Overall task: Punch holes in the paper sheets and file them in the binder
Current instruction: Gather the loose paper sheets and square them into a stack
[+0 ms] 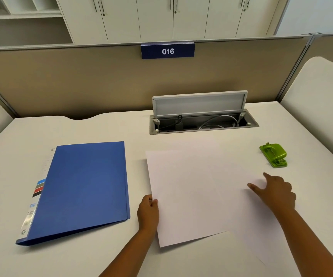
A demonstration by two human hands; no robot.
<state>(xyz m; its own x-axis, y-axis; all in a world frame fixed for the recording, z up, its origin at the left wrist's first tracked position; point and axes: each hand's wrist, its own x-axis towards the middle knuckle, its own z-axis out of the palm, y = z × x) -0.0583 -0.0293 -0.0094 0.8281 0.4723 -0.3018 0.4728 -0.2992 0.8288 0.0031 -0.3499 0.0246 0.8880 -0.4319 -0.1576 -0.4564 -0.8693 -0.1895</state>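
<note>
Now our left hand pinches the sheets; right hand rests flat, nearer the punch, seemingly up-right.

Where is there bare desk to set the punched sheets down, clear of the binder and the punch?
Bare desk lies behind the blue binder, left of the open cable tray. A narrower strip runs between the paper sheets and the green hole punch. The middle is crowded: the left hand grips the top sheet's edge, the right hand rests on the sheets.
</note>
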